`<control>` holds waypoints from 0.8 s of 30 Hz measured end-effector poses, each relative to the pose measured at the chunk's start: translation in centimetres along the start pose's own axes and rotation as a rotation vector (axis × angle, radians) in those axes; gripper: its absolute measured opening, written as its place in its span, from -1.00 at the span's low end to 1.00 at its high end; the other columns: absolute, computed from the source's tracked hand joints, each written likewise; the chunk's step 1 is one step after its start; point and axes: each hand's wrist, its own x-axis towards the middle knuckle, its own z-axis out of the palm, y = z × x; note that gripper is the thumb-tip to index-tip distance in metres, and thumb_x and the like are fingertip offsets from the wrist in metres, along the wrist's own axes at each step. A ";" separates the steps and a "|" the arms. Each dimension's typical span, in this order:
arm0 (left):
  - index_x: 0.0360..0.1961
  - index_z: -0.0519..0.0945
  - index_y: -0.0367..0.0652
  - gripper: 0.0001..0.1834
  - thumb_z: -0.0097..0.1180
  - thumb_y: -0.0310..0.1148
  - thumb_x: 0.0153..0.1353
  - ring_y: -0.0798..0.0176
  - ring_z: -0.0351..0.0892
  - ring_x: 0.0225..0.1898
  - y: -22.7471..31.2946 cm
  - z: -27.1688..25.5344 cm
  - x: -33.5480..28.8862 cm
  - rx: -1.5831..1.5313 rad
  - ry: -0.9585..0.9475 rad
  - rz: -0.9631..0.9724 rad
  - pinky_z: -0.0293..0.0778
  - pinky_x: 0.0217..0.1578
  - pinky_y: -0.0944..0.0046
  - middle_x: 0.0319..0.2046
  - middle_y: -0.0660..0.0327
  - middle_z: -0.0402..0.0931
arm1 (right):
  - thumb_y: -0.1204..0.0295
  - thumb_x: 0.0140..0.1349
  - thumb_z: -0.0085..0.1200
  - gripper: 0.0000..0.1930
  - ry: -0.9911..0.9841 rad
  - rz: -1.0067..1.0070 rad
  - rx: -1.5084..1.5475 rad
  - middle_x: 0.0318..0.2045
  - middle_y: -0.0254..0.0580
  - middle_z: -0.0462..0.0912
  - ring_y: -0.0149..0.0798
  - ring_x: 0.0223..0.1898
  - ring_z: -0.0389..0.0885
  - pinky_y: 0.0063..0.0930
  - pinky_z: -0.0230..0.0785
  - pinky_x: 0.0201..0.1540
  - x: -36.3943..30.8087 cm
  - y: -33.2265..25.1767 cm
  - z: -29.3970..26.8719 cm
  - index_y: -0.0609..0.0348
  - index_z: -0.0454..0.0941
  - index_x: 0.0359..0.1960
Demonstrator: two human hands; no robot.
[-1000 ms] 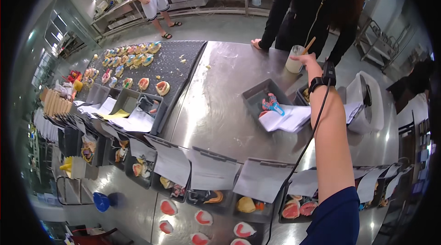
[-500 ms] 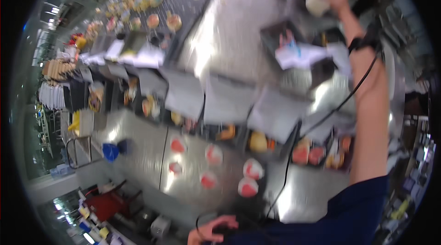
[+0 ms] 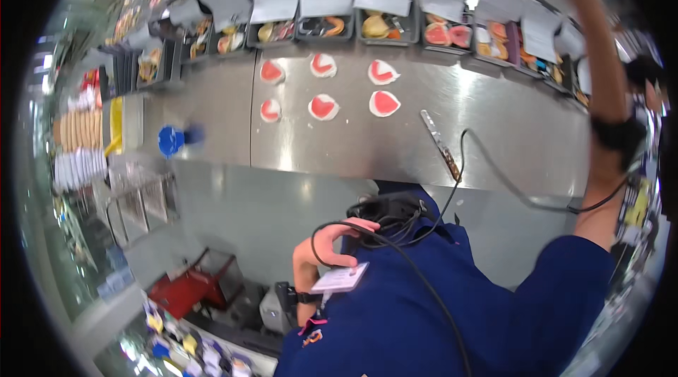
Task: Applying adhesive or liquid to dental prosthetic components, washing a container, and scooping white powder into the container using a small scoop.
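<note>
Compared with half a second ago, the view has dipped further toward the person's own chest, and the steel counter (image 3: 494, 130) with its six red-filled dishes (image 3: 323, 106) now sits far up the picture. The left hand (image 3: 326, 244), seen low before, now rests against the blue shirt, fingers curled around a loop of black cable (image 3: 367, 232) just above a white badge (image 3: 339, 278). The right arm stretches up to the far right, watch strap (image 3: 616, 133) showing; its hand is cut off, so its grip cannot be told.
</note>
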 end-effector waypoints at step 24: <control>0.08 0.48 -0.26 -0.70 0.09 -0.44 0.35 0.27 0.62 -0.16 -6.8 16.7 13.1 0.028 0.360 -0.095 0.50 -0.04 0.27 -0.27 0.15 0.63 | 0.41 -0.24 0.55 0.37 0.849 0.973 0.039 0.04 0.04 0.59 -0.10 0.06 0.61 -0.25 0.45 0.16 -58.3 0.4 9.0 0.03 -0.33 0.52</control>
